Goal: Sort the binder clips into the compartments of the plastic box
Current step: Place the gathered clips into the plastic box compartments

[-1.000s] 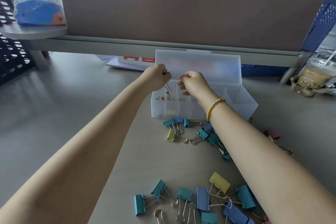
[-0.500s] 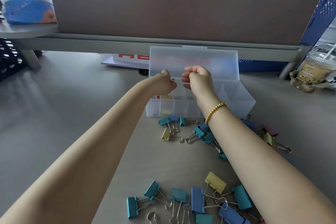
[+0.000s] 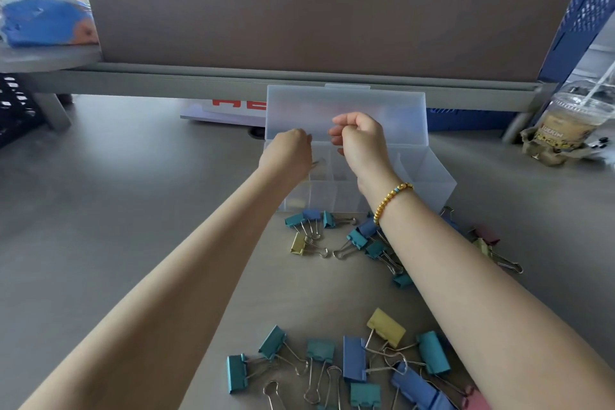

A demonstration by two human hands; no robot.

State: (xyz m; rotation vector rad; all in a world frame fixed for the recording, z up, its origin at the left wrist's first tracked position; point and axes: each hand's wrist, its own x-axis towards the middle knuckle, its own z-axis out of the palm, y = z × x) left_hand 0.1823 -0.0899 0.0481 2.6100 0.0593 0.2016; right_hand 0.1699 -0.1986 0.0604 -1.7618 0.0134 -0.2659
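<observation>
Above plastic box (image 3: 429,173), both hands (image 3: 361,140) curled

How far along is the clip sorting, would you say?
Early on, I'd judge. The plastic box stands open, with something yellowish showing through its left front wall. Both the left hand and the right hand are curled over the compartments; what they hold is hidden. Most binder clips lie loose on the desk, near and far.

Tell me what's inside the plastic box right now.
Something pale yellow shows through the plastic box's front-left wall; its right compartments look bare. Both hands cover the middle-left compartments.
</observation>
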